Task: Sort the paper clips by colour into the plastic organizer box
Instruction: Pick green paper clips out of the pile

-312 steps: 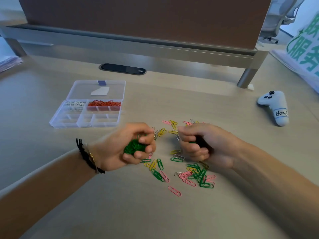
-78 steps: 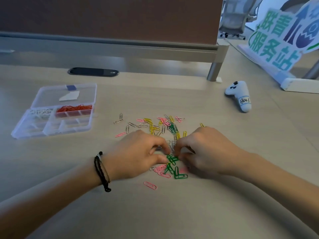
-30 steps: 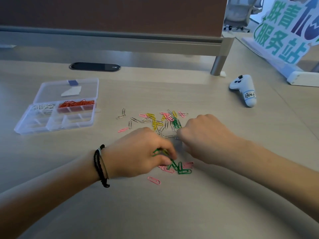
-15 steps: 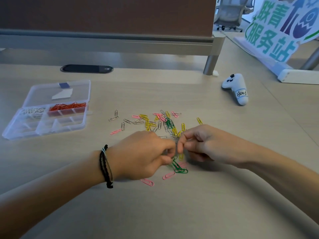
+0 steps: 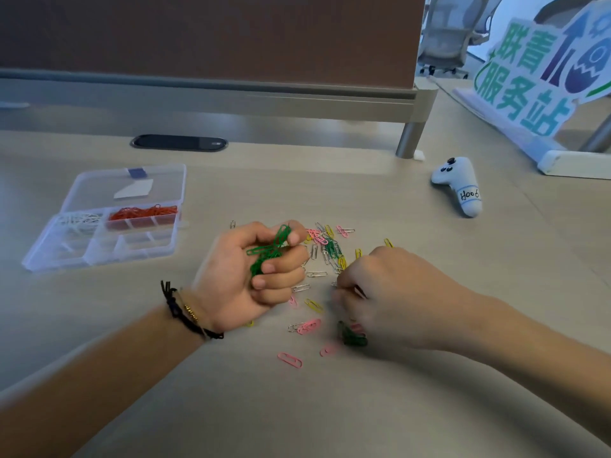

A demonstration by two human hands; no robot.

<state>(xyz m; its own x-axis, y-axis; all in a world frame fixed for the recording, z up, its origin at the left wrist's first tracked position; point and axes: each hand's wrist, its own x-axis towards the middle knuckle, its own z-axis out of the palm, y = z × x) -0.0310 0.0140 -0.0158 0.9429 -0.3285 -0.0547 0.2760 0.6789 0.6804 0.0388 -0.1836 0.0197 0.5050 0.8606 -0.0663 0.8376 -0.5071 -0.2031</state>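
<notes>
The left hand (image 5: 246,276) clutched a bunch of green wire paper clips (image 5: 267,251); the right hand (image 5: 380,299) (fingers hidden, grip unclear) worked mid-desk; next, likely the clear plastic organizer box (image 5: 99,256).

organizer box (image 5: 99,259) left — clips (image 5: 325,252) right

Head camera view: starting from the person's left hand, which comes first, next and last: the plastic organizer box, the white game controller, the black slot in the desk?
From the left hand:
1. Plastic organizer box, nearest, on the desk to the hand's left.
2. Black slot, farther back, set in the desk beyond the box.
3. White game controller, farthest, off to the right past the scattered clips.
</notes>
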